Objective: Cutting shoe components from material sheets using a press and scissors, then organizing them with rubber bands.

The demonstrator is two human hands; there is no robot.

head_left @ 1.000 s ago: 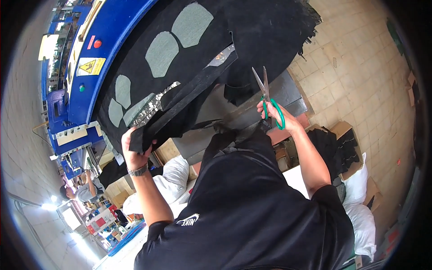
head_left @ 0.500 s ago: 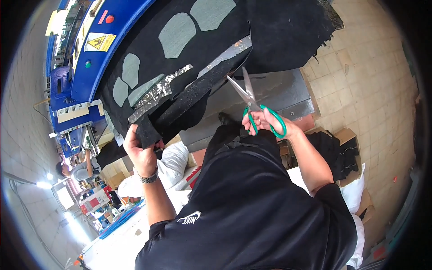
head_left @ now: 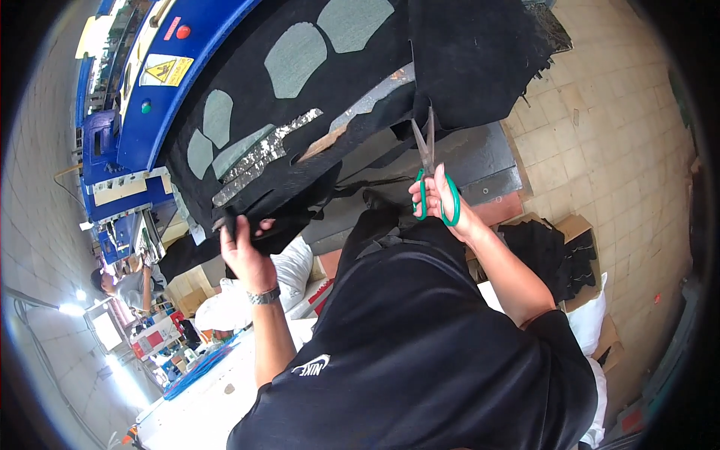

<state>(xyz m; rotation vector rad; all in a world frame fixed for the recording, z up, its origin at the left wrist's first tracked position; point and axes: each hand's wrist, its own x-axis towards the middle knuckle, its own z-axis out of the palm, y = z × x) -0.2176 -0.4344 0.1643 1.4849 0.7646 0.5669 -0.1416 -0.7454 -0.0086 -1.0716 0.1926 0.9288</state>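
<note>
A large black leather sheet [head_left: 480, 71] spreads across the work surface, with cut-out openings and ragged strips along its near side. In my right hand [head_left: 441, 201] is a pair of scissors [head_left: 427, 154] with green handles. Its blades stand parted, their tips at the sheet's near edge beside a loose flap. My left hand [head_left: 251, 259], wearing a metal watch, grips dark leather at the sheet's near-left end between thumb and fingers; the fold partly hides the grip. Grey-green shaped openings [head_left: 296, 60] show in the sheet farther off.
A blue machine [head_left: 172, 90] with buttons and a warning label borders the sheet at left. Boxes of black scraps [head_left: 536, 247] stand at my right, near white sacks [head_left: 589, 319]. Another person [head_left: 135, 285] works far left. Tiled floor [head_left: 615, 150] lies at right.
The scissors have turned more upright and moved right, with their blades closer together. My left hand has shifted slightly down and right, and the strip it held up now lies lower.
</note>
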